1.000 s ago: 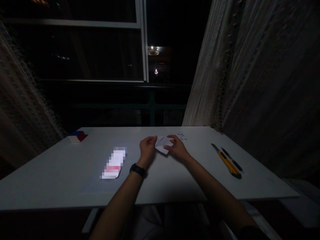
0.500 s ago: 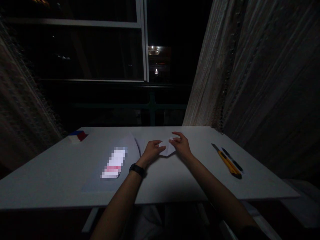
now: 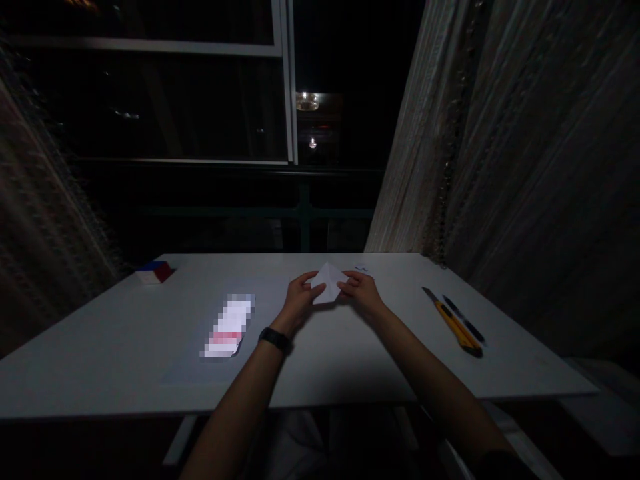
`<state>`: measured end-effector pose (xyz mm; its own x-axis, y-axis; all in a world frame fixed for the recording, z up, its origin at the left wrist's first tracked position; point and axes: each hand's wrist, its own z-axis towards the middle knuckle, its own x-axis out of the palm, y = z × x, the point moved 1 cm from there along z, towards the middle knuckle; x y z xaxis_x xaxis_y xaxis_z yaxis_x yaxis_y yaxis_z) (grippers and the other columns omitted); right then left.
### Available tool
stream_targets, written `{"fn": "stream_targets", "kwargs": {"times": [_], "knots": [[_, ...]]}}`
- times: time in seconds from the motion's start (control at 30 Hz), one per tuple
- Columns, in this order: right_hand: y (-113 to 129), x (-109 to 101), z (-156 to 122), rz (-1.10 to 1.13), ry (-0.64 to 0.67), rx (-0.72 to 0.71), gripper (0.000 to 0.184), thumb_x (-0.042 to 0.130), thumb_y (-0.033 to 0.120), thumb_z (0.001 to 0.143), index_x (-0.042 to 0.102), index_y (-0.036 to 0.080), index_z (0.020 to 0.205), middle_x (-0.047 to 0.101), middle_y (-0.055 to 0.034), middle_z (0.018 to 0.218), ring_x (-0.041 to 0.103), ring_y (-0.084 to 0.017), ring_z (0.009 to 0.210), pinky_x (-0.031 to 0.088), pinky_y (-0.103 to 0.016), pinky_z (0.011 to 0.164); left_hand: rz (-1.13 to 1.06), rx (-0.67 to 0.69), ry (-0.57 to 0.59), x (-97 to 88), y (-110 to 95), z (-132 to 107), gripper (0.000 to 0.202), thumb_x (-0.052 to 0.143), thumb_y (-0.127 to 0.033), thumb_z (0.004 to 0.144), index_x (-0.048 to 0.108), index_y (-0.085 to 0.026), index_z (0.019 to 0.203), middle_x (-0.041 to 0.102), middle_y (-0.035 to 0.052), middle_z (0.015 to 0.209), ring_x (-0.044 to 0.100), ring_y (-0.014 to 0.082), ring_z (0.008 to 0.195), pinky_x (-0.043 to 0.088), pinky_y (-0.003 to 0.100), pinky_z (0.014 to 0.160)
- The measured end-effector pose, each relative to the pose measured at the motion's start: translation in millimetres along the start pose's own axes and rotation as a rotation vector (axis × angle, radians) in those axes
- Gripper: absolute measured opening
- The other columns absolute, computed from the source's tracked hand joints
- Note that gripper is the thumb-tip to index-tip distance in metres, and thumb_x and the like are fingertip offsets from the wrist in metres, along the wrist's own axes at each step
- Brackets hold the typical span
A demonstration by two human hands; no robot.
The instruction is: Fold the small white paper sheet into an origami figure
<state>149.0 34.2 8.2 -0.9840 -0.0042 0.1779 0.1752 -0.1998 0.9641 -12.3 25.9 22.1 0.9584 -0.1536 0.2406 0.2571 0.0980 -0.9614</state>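
A small folded sheet of white paper is held up over the middle of the table, its pointed top facing away from me and a crease running down its centre. My left hand pinches its left edge, thumb on the near face. On the other side, my right hand grips the right edge in the same way. Fingers behind the paper are partly hidden. A dark watch band circles my left wrist.
On the white table, a lit, blurred-out phone lies on a pale sheet at left. A colored cube sits at far left. A yellow utility knife, blade out, and a dark pen lie at right. Curtains hang behind.
The folded paper has turned and risen, showing a broader face with its point upward. Both hands have shifted grip to its sides. The pale sheet's raised edge beside the phone now lies flat.
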Motion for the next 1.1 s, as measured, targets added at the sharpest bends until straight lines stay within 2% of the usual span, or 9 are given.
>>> {"fn": "stream_targets", "kwargs": {"times": [0.27,0.53,0.77,0.87,1.03,1.1], "knots": [[0,0,0,0.012,-0.017,0.014,0.049,0.077,0.033,0.048,0.061,0.014,0.09,0.059,0.0029,0.054,0.057,-0.013,0.047,0.048,-0.026,0.046,-0.009,0.018,-0.017,-1.1,3,1,0.056,0.078,-0.023,0.05,0.057,-0.011,0.101,0.066,0.0034,0.066,0.058,0.0137,0.056,0.047,0.027,0.055],[2,1,0,-0.007,-0.032,0.028,0.044,0.076,0.029,0.049,0.065,0.016,0.089,0.068,-0.0044,0.074,0.061,-0.017,0.057,0.049,-0.027,0.048,0.041,-0.015,0.009,-0.6,6,2,0.05,0.077,-0.024,0.05,0.061,-0.008,0.094,0.067,0.0063,0.07,0.06,0.0156,0.06,0.046,0.026,0.055],[6,-4,-1,0.092,0.108,0.138,0.047,0.07,0.014,0.052,0.065,0.021,0.098,0.068,-0.0037,0.089,0.063,-0.018,0.065,0.052,-0.029,0.054,-0.01,-0.043,0.067,-1.4,5,2,0.06,0.076,-0.023,0.052,0.058,-0.009,0.108,0.066,0.0048,0.066,0.059,0.0146,0.057,0.044,0.024,0.054],[6,-6,-1,0.1,0.121,0.157,0.042,0.069,0.012,0.053,0.067,0.02,0.094,0.068,-0.0042,0.087,0.063,-0.018,0.064,0.053,-0.031,0.055,-0.045,-0.051,0.07,-1.6,4,2,0.055,0.075,-0.021,0.053,0.061,-0.009,0.105,0.067,0.006,0.068,0.06,0.0146,0.059,0.045,0.025,0.057],[4,-8,0,0.074,0.11,0.151,0.024,0.066,0.013,0.053,0.07,0.017,0.076,0.068,-0.0043,0.075,0.062,-0.016,0.063,0.052,-0.028,0.059,-0.086,-0.051,0.079,-1.0,3,1,0.031,0.073,-0.016,0.054,0.069,-0.009,0.084,0.068,0.0088,0.077,0.06,0.0149,0.066,0.046,0.026,0.062],[3,-9,1,0.064,0.092,0.129,0.02,0.065,0.013,0.053,0.071,0.016,0.072,0.068,-0.0045,0.074,0.062,-0.015,0.062,0.051,-0.028,0.059,-0.071,-0.051,0.089,-1.1,2,0,0.028,0.072,-0.015,0.054,0.07,-0.01,0.081,0.068,0.0085,0.076,0.059,0.0145,0.066,0.045,0.026,0.062]]}}
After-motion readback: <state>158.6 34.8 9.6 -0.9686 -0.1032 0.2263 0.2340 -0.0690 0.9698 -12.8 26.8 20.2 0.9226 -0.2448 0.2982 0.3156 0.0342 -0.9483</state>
